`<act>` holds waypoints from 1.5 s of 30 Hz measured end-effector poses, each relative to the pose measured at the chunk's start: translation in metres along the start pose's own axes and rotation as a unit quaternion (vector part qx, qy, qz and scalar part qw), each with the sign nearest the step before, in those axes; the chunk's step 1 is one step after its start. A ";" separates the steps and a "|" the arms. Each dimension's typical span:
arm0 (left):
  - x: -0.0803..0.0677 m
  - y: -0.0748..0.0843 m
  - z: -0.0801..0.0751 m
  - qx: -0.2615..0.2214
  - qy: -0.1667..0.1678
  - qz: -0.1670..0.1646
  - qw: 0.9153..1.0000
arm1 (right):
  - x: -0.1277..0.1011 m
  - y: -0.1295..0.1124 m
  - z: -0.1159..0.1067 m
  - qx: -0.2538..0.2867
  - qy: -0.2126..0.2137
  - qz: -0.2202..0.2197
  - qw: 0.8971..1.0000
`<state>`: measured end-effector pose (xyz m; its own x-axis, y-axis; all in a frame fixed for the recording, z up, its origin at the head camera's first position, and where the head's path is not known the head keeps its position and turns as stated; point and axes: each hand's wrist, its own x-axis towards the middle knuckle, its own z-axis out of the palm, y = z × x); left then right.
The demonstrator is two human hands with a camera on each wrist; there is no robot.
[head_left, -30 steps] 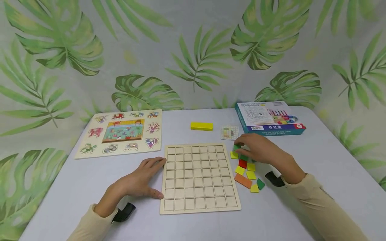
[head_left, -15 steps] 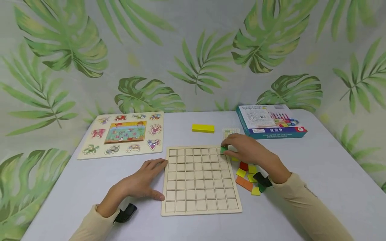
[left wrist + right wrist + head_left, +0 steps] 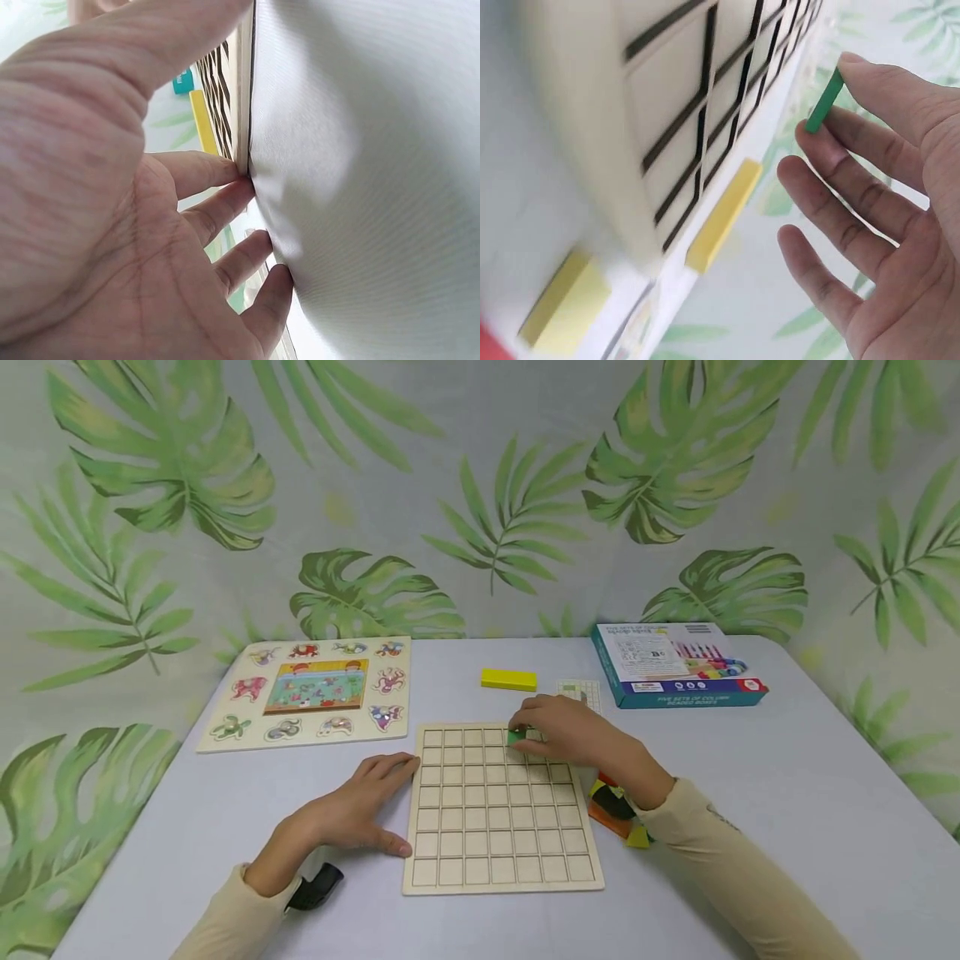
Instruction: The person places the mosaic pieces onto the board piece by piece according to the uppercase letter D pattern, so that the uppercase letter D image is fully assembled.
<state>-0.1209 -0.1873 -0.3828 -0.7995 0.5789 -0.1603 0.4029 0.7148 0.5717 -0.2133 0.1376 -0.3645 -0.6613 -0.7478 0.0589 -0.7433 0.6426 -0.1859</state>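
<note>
A wooden grid board (image 3: 498, 827) lies flat on the table in front of me. My right hand (image 3: 558, 731) hovers over the board's top row and pinches a small green tile (image 3: 516, 737) between thumb and fingertips; the right wrist view shows the same green tile (image 3: 823, 101) held just off the grid board (image 3: 682, 90). My left hand (image 3: 360, 806) rests flat on the table, its fingertips against the board's left edge (image 3: 244, 97). A heap of yellow, red, orange and green tiles (image 3: 615, 810) lies right of the board, partly hidden by my right forearm.
An animal peg puzzle (image 3: 307, 691) sits at the back left. A yellow block (image 3: 509, 679) and a small pattern card (image 3: 581, 692) lie behind the board. A blue box (image 3: 675, 664) stands at the back right. Leaf-print cloth walls the table in.
My right hand lifted a green tile from the heap and carried it leftward over the board's top row. The left hand has stayed put.
</note>
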 end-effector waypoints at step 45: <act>0.003 -0.005 0.004 0.014 -0.001 -0.009 1.000 | 0.069 -0.046 0.025 -0.002 -0.070 -0.026 0.997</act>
<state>-0.1233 -0.1880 -0.3893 -0.8064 0.5661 -0.1713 0.4007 0.7359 0.5457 -0.2225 0.0519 -0.3763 -0.6009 -0.7964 -0.0684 -0.7772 0.6021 -0.1826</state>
